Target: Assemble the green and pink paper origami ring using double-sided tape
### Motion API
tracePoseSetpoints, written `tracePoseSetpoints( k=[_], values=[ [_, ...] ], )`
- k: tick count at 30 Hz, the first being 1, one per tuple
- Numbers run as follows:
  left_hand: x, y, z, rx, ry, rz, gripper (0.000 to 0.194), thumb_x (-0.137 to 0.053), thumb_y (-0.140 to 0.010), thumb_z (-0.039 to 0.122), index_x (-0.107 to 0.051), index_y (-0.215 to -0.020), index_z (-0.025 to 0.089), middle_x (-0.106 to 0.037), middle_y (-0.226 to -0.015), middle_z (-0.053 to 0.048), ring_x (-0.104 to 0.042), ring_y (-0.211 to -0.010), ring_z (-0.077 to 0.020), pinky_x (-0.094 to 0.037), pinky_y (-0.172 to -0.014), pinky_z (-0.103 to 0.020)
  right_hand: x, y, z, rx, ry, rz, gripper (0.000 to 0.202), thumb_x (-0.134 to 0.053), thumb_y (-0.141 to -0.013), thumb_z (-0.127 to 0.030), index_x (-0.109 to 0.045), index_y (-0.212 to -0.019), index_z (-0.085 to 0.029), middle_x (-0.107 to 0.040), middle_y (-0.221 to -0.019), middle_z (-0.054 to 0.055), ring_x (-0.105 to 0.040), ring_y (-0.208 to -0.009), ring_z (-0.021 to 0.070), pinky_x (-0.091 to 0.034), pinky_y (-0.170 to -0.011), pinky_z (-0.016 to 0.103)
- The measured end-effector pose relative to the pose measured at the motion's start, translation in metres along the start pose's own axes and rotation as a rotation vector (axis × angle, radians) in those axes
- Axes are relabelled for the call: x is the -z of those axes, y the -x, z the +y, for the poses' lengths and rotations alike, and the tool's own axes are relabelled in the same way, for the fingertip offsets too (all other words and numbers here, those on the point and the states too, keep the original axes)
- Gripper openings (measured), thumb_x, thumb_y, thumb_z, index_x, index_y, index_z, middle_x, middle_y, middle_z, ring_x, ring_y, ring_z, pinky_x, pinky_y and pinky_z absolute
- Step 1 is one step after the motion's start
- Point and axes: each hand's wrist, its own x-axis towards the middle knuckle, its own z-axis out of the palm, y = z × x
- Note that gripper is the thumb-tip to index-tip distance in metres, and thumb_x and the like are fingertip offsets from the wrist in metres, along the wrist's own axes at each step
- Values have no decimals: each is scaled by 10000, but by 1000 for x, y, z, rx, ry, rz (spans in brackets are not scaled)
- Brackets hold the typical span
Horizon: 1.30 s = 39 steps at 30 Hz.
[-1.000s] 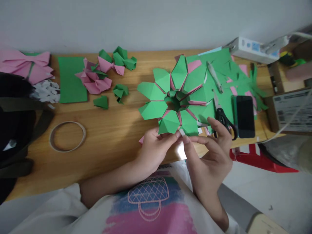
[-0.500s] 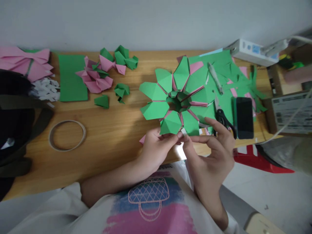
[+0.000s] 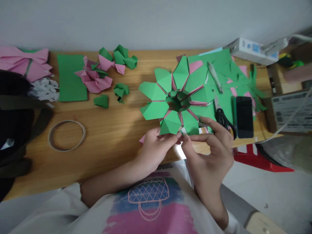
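Observation:
A ring-shaped folded paper flower (image 3: 172,123), with green petals, pink edges between them and a hollow middle, sits over the table's front part. My left hand (image 3: 154,150) pinches its near rim between thumb and fingers. Close beside those fingertips, the thumb and index finger of my right hand (image 3: 211,157) are pressed together at a small white strip (image 3: 183,130) on the petal edge. The other right fingers are raised and bent near the flower's right side. The fingertips hide part of the strip, and I cannot tell whether it is stuck down.
Scissors (image 3: 223,121), a phone (image 3: 244,117) and a cutter (image 3: 215,77) lie right among green scraps. Leftward are a tape ring (image 3: 50,138), folded pink and green pieces (image 3: 98,84), green paper (image 3: 71,79) and white scraps (image 3: 45,89). A power strip (image 3: 253,50) stands behind.
My right hand has shifted slightly left, its thumb and index closer to the petal edge. Less of the white strip shows. My left hand stays on the rim.

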Motion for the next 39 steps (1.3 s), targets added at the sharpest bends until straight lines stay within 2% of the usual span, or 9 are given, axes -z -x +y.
tracePoseSetpoints(
  k=[11,17,20,27,33,39],
  values=[
    [4,-2,-4,-6,-38,-17,132,-801,-676,257,-712,-705,163,-715,-685,-16,-676,-689,-156,-537,-699,-287,7,-2,5,35,-23,-48,131,-750,-784,-286,-666,-700,-230,-675,-1168,50,-631,-1066,259,-424,-943,483],
    [4,0,-3,-24,-47,-32,152,-808,-677,270,-706,-707,162,-704,-687,-14,-662,-693,-157,-536,-707,-298,10,-2,8,-48,-173,-106,95,-761,-780,-256,-689,-723,-235,-663,-1195,42,-596,-1131,262,-459,-856,424],
    [3,0,-2,-32,-45,-44,151,-805,-681,275,-710,-720,164,-703,-688,-10,-662,-693,-157,-545,-707,-300,9,0,9,-78,-198,-103,82,-762,-778,-248,-694,-737,-230,-660,-1183,48,-602,-1119,263,-458,-876,442],
    [1,0,-1,-31,-67,-25,119,-785,-685,256,-709,-703,166,-688,-662,2,-653,-678,-146,-556,-702,-293,10,-3,6,-42,-78,-74,117,-761,-770,-274,-688,-698,-219,-684,-1135,60,-615,-1086,271,-432,-948,497],
    [1,0,-1,-35,-96,-18,129,-790,-667,262,-705,-690,167,-702,-679,-12,-662,-694,-170,-540,-698,-306,12,-8,3,-21,4,-85,159,-772,-759,-324,-696,-663,-224,-686,-1114,69,-596,-1100,291,-437,-923,482],
    [1,0,-1,-27,-108,2,66,-758,-663,198,-707,-694,171,-685,-659,5,-635,-678,-145,-503,-673,-271,12,-8,3,2,90,-85,206,-776,-760,-361,-690,-650,-210,-669,-1081,102,-575,-1109,317,-411,-918,492]
  ],
)
